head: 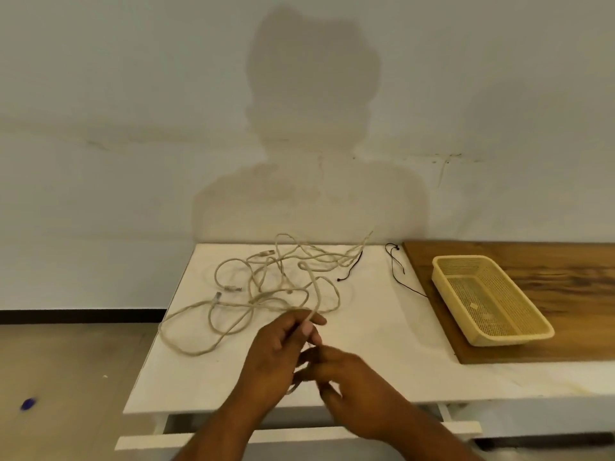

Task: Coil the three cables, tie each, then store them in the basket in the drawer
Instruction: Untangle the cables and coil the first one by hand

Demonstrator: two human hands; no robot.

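Three cables by the task's count, pale, lying as one loose tangle over the left and middle of the table; separate strands not told apart. Plugs visible near the rear and left of the tangle. No finished coil anywhere, no cable tied.

Off the table's left edge, on the floor: small purple object, too blurred to name.

Near the front edge, middle: left hand, thumb and fingers pinching one strand of the cables, strand running up and back from it into the tangle.

Just right of it, touching or nearly so: right hand, fingers curled toward the same strand, motion-blurred; whether gripping it, cannot tell.

Under the front edge, below both hands: drawer, pulled partly out; inside hidden.

Toward the rear right corner: two thin black ties, loose on the table, one touching the tangle's right end, the other just beside the wooden board.

On that board, at the table's right side: yellow mesh basket, holding no cable, not yet in the drawer.

Progress, judged: at the very start, first cable being picked out for coiling. Left to do: all three coils, all ties, loading the basket, basket into the drawer.
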